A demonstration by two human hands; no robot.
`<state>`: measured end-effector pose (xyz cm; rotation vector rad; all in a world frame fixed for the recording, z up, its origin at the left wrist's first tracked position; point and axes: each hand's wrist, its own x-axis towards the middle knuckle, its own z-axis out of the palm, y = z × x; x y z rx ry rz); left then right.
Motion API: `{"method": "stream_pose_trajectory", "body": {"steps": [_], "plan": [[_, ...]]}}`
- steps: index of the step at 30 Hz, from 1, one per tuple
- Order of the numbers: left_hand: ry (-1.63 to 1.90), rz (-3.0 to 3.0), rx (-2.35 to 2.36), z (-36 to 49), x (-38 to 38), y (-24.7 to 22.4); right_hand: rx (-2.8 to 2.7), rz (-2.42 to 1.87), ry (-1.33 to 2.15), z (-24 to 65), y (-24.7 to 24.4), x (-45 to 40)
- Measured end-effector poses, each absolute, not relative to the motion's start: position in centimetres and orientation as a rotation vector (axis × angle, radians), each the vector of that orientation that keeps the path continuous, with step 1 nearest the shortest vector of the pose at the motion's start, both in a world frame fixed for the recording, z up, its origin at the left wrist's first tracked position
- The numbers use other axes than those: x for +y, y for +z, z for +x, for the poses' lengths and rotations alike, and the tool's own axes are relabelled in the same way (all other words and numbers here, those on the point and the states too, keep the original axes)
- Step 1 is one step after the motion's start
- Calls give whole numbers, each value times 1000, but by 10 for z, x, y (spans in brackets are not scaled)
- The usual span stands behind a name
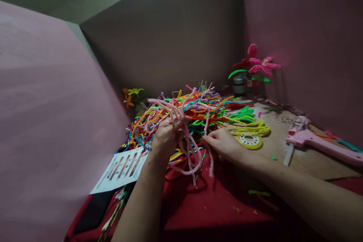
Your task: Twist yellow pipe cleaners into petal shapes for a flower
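Note:
My left hand (pixel 167 136) is closed round a loose bunch of pale pink pipe cleaners (pixel 195 155), whose bent ends stick up above the fist and loop down below it. To its right, my right hand (pixel 219 141) pinches a single pink pipe cleaner (pixel 207 121) that runs up and down past the fingertips. Just behind both hands rises a big tangled heap of pipe cleaners (pixel 159 115) in many colours. Green ones (pixel 242 115) and yellow ones (pixel 252 126) lie in bundles at the heap's right side.
A pink glue gun (pixel 323 143) and a yellow tape roll (pixel 249 141) lie on a brown board (pixel 306 166) at right. Pink pipe-cleaner flowers (pixel 265 65) stand behind. On the left are a printed sheet (pixel 121 170) and a black flat object (pixel 93 211) on the red cloth (pixel 198 211).

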<state>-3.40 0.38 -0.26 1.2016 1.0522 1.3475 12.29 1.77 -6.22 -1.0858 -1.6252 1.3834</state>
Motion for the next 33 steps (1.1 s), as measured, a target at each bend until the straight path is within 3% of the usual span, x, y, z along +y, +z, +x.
{"method": "stream_pose_trajectory", "body": {"steps": [6, 14, 33], "plan": [[1343, 1161, 1005, -23, 3, -4, -1490, -943, 1257, 123, -61, 16], [1375, 1069, 946, -17, 5, -9, -1543, -592, 1916, 121, -64, 7], [1636, 1042, 893, -28, 13, -7, -1725, -507, 2064, 124, -67, 7]]}}
